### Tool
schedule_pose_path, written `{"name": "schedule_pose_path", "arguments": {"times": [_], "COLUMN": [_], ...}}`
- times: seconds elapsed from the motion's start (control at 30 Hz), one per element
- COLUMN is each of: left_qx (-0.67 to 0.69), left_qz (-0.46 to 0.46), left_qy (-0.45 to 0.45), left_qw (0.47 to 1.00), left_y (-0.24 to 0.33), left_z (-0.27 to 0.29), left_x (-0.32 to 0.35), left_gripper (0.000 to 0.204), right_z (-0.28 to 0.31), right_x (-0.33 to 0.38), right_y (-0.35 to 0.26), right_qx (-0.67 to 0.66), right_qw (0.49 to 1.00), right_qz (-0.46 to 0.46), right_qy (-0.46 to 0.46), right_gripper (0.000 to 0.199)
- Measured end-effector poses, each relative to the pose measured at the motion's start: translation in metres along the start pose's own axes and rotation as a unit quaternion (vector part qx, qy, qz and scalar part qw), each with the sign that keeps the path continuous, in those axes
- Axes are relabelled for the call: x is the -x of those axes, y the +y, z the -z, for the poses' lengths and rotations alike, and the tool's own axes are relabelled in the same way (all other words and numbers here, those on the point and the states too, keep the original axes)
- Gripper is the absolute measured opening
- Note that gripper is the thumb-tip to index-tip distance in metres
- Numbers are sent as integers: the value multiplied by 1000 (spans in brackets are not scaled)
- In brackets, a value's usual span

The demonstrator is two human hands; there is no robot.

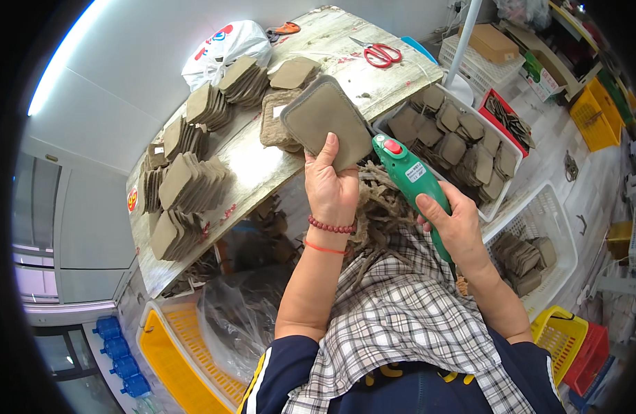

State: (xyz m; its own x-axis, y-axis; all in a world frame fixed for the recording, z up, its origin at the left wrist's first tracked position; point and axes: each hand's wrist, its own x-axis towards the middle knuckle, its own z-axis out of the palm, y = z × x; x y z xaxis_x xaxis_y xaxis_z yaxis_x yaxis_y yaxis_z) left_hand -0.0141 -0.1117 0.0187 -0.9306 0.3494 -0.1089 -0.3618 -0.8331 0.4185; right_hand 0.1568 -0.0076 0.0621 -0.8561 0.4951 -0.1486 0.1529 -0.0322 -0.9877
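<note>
My left hand (330, 183) grips a flat olive-brown fabric pad (326, 121) with rounded corners, thumb on its face, held up over the table's near edge. In my right hand (452, 217) is a green handheld electric cutter (409, 169) with a red button, fingers wrapped round its body. The cutter's head lies close to the pad's right edge; whether they touch I cannot tell. Just behind the pad, a short stack of similar pads (272, 119) sits on the table. Loose trimmed strips (376, 207) lie heaped on the checked apron (401, 297) over my lap.
Several pad stacks (194, 181) cover the left of the worn table (263, 183). Red-handled scissors (381, 55) and a white plastic bag (228, 52) lie at its far side. To the right stand a white bin of pads (499, 200), a white basket (566, 228) and a red tray (494, 93).
</note>
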Motion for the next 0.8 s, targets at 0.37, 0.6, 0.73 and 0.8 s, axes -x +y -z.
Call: {"name": "schedule_pose_path", "arguments": {"times": [0.37,0.6,0.73,0.8], "left_qx": [-40,-82,-125,-159], "left_qz": [71,110,148,157], "left_qy": [-21,-53,-102,-114], "left_qw": [996,989,976,968], "left_y": [-7,-4,17,28], "left_z": [2,14,17,16], "left_x": [27,37,29,23], "left_gripper": [40,39,40,36], "right_z": [4,12,28,40], "right_x": [-8,-13,-9,-8], "right_y": [-9,-13,-19,-17], "right_qx": [4,-10,6,25], "right_qw": [999,1000,1000,999], "right_qz": [26,16,-14,-15], "right_qy": [21,8,-21,-42], "right_gripper": [35,34,34,36]}}
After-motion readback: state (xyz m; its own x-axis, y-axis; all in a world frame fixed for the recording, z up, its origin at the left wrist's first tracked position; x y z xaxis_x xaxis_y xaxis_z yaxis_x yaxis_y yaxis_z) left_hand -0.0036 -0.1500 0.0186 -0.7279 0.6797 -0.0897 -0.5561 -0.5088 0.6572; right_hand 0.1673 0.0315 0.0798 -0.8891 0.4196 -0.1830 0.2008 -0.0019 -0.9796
